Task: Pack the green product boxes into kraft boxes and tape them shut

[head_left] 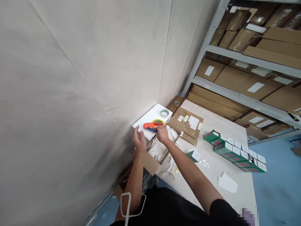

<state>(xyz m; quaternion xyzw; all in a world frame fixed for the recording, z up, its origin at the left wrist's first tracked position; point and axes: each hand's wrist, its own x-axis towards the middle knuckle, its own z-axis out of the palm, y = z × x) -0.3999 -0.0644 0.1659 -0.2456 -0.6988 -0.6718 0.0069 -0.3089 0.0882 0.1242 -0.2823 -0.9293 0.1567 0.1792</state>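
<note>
My right hand [162,133] is closed around the end of an orange and blue tape dispenser [149,126]. A yellow-edged tape roll [158,121] shows at the back of the dispenser. The dispenser is over a white box [144,121] against the wall. At the box's near left corner is my left hand [139,140], thumb and fingers apart, with nothing seen in it; whether it touches the box I cannot tell. Below both hands, an open carton [151,163] holds crumpled white paper [158,150].
Another tape roll [164,113] lies on the white box. On the table [211,179] are flattened cardboard [182,124], rows of green boxes [237,153], a single green box [194,155] and white card [227,183]. Shelves [249,59] with cartons stand at right, a wall [94,78] at left.
</note>
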